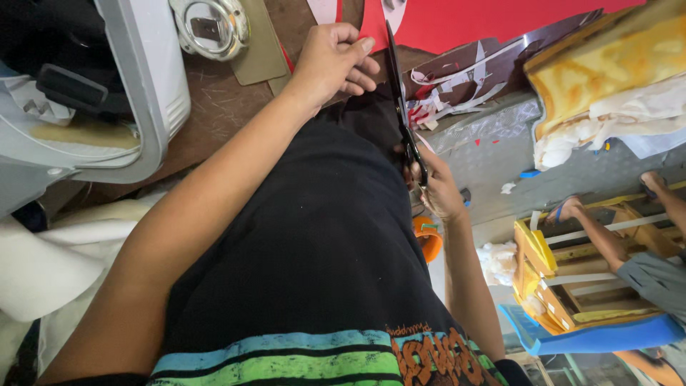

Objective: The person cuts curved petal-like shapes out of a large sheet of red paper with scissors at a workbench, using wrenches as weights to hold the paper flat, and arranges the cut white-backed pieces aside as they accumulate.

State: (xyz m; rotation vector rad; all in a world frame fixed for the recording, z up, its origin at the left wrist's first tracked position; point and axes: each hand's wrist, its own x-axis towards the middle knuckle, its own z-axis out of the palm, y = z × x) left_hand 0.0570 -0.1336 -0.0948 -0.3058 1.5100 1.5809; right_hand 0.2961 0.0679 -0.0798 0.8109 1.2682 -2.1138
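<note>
While we cut: our fingers (421,171) grip the scissors' handles.
Right hand (437,189): closed on black scissors (400,93), blades pointing away into the red sheet (457,21).
Left hand (332,61): fingers curled, seemingly pinning material to the worktop (214,114) to steady it.

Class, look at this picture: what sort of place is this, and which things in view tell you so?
Probably a small sewing or craft workshop: the right hand works long scissors at red sheet material, paper offcuts litter the table, and a sewing machine stands alongside.
</note>
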